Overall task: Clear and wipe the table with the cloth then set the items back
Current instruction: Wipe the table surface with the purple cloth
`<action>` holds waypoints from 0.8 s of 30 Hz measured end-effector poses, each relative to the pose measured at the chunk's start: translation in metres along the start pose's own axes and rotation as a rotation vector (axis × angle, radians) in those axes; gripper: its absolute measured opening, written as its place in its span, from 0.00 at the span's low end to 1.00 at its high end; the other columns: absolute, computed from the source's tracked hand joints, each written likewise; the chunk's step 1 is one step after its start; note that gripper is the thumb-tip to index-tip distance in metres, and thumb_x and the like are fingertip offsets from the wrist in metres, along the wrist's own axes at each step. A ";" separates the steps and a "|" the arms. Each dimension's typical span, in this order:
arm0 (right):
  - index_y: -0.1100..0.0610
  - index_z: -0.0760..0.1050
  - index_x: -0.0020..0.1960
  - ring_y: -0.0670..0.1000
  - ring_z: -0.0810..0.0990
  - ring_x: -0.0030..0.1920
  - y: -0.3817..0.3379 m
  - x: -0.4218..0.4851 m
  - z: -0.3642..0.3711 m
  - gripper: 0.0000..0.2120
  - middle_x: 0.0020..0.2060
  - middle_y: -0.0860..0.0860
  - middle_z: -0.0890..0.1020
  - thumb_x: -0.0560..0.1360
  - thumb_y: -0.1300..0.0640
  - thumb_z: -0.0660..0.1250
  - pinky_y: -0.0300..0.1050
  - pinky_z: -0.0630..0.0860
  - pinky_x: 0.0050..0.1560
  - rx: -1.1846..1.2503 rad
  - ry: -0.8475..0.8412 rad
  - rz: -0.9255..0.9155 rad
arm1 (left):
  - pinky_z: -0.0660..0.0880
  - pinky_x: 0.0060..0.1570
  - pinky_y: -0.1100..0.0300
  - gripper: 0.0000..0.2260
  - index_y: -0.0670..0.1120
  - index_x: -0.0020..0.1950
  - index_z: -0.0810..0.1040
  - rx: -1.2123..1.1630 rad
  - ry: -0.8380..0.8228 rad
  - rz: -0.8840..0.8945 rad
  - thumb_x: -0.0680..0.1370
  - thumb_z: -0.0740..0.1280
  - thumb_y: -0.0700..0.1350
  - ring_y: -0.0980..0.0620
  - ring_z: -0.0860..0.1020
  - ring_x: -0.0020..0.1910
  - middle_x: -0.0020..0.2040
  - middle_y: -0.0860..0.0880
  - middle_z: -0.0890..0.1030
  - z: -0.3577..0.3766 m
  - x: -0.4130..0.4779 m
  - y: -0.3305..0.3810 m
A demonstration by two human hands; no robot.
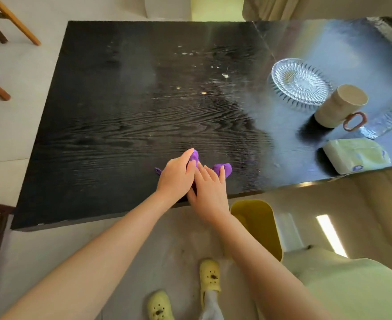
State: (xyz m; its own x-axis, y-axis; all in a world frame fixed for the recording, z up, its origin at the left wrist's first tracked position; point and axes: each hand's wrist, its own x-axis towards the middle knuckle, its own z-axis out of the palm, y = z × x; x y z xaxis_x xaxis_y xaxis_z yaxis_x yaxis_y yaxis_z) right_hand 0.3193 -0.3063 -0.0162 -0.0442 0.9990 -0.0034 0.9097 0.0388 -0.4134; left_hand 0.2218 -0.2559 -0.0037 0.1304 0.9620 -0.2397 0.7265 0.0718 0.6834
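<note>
Low in the frame's centre, near the desk's [98,135] front edge, left hand [176,176] and right hand [210,192] press flat on the bunched purple cloth [223,169], neither clenched; soft, light, limp, it looks best gathered by its middle folds

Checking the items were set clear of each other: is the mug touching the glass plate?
Cannot tell. In the head view the mug overlaps the glass plate's near rim, hiding any contact or gap.
</note>
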 end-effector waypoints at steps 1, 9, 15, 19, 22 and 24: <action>0.52 0.69 0.69 0.51 0.76 0.63 0.003 0.001 -0.009 0.21 0.60 0.48 0.80 0.76 0.55 0.60 0.59 0.55 0.75 0.132 -0.042 0.029 | 0.66 0.66 0.53 0.20 0.49 0.74 0.65 -0.012 0.010 -0.037 0.82 0.52 0.48 0.47 0.70 0.69 0.69 0.46 0.73 -0.002 0.002 0.003; 0.49 0.60 0.75 0.53 0.65 0.71 0.045 0.003 -0.054 0.25 0.69 0.49 0.71 0.79 0.49 0.60 0.55 0.56 0.70 -0.094 -0.248 0.108 | 0.68 0.63 0.55 0.27 0.43 0.71 0.68 0.080 -0.223 -0.191 0.75 0.68 0.50 0.45 0.72 0.67 0.68 0.44 0.74 -0.010 0.018 0.022; 0.50 0.72 0.66 0.57 0.66 0.65 0.063 0.008 -0.081 0.22 0.62 0.54 0.73 0.75 0.45 0.66 0.58 0.62 0.65 -0.106 -0.440 0.224 | 0.73 0.50 0.57 0.14 0.45 0.59 0.79 0.164 -0.487 -0.071 0.74 0.68 0.46 0.48 0.77 0.53 0.58 0.45 0.80 -0.016 0.014 0.061; 0.52 0.75 0.62 0.57 0.69 0.62 0.081 0.016 -0.123 0.21 0.58 0.54 0.75 0.72 0.47 0.70 0.54 0.67 0.62 -0.003 -0.347 0.248 | 0.73 0.54 0.56 0.13 0.49 0.61 0.73 0.128 -0.558 0.022 0.77 0.66 0.46 0.49 0.74 0.55 0.57 0.47 0.76 -0.032 0.015 0.103; 0.55 0.78 0.57 0.57 0.75 0.56 0.099 0.026 -0.176 0.18 0.53 0.57 0.78 0.70 0.50 0.72 0.49 0.72 0.56 0.104 -0.253 0.205 | 0.73 0.52 0.55 0.08 0.49 0.55 0.71 0.082 -0.534 0.116 0.77 0.65 0.44 0.50 0.75 0.50 0.54 0.46 0.77 -0.048 0.022 0.146; 0.58 0.79 0.55 0.54 0.76 0.50 0.108 0.032 -0.218 0.16 0.49 0.57 0.78 0.71 0.52 0.72 0.46 0.71 0.51 0.125 -0.217 0.173 | 0.71 0.48 0.57 0.07 0.46 0.55 0.72 0.084 -0.478 0.200 0.77 0.64 0.43 0.52 0.73 0.45 0.53 0.47 0.75 -0.059 0.026 0.183</action>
State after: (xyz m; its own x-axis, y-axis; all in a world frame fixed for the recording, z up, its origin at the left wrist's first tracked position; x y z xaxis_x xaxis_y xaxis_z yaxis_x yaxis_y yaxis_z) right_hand 0.5060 -0.2652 0.1379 0.0075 0.9621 -0.2725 0.8542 -0.1478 -0.4984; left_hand 0.3181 -0.2017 0.1559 0.5511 0.7259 -0.4115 0.7049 -0.1411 0.6951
